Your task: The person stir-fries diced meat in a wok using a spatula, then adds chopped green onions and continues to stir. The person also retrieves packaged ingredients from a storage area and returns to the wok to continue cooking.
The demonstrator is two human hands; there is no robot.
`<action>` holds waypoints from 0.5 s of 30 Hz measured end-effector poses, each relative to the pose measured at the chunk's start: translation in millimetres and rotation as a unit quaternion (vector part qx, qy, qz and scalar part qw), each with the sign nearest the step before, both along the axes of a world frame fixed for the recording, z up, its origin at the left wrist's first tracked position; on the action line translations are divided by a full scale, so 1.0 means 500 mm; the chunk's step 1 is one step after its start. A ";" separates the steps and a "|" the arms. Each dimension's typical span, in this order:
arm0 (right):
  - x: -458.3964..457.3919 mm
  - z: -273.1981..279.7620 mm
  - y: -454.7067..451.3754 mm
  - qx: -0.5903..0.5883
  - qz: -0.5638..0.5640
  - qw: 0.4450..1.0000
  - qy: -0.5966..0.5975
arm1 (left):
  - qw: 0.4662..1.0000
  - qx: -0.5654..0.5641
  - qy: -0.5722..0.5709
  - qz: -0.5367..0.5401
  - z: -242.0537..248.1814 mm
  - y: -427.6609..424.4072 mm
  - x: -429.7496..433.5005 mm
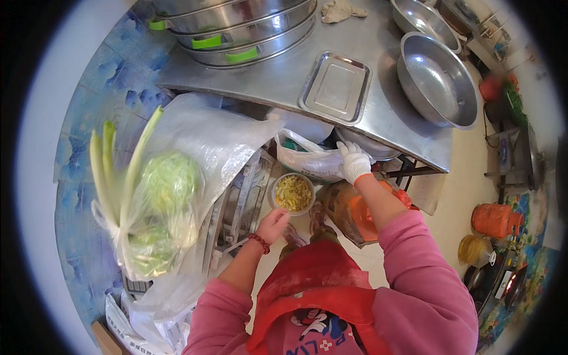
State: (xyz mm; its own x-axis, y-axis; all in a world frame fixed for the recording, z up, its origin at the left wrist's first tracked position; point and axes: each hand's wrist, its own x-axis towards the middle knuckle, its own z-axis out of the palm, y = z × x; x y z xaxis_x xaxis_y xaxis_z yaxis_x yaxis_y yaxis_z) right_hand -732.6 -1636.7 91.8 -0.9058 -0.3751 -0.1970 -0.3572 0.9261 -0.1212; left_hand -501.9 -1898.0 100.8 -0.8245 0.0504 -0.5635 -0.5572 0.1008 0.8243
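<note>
Bare, with a beaded bracelet at the wrist, my left hand [273, 224] is beside the near rim of a round tub of chopped yellow-green food [293, 193]; its fingers are partly hidden, so I cannot tell whether it touches the tub. My right hand [355, 160], in a white knit glove, lies at the right side of a white plastic bag [310, 163] under the table's front edge. Whether its fingers grip the bag is unclear. Behind that hand a metal basin [377, 148] is partly covered by the tabletop.
On the steel table [275, 88] stand stacked steamer trays [248, 31], a rectangular metal tray [337, 88] and large basins [437, 80]. Bagged cabbage [171, 182] and leek stalks [142, 164] are at left. An orange-and-brown sack [355, 213] stands near my right forearm; a gas cylinder [492, 220] is farther right.
</note>
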 end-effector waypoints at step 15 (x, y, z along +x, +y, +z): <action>0.102 -0.014 -0.050 -0.003 0.219 0.950 -0.224 | 0.976 -0.059 -0.158 0.135 -0.126 0.123 -0.259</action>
State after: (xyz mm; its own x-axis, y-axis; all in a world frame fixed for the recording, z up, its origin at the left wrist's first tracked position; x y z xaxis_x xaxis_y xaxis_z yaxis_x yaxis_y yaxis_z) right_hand -681.5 -1661.7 85.0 -0.4886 -0.6985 -0.5228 -0.6186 0.6999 -0.3571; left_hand -631.6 -1836.6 38.0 -0.5820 -0.2261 -0.7811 -0.8018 -0.0010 0.5976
